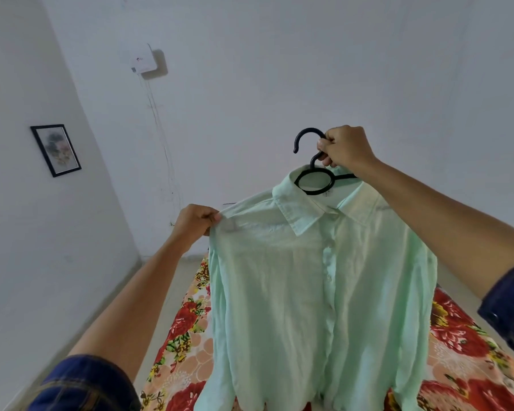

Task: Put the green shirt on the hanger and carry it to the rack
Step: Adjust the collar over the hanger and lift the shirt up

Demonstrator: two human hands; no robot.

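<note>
Shirt: pale green shirt (315, 292) hangs on hanger, held up in air over bed, front buttoned, collar up top.
Hanger: black hanger (312, 161), hook free, loop inside collar.
R hand: right hand (343, 146) fisted round hanger neck, just under hook.
L hand: left hand (195, 221) pinching shirt's shoulder seam.
Bed: floral sheet (184, 327) below shirt.
Wall: framed pic (55, 149), white box (143, 61).

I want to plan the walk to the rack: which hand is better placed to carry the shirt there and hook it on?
The right hand: it already grips the black hanger at the base of its hook, bearing the green shirt. The left hand only pinches the shirt's shoulder.
</note>
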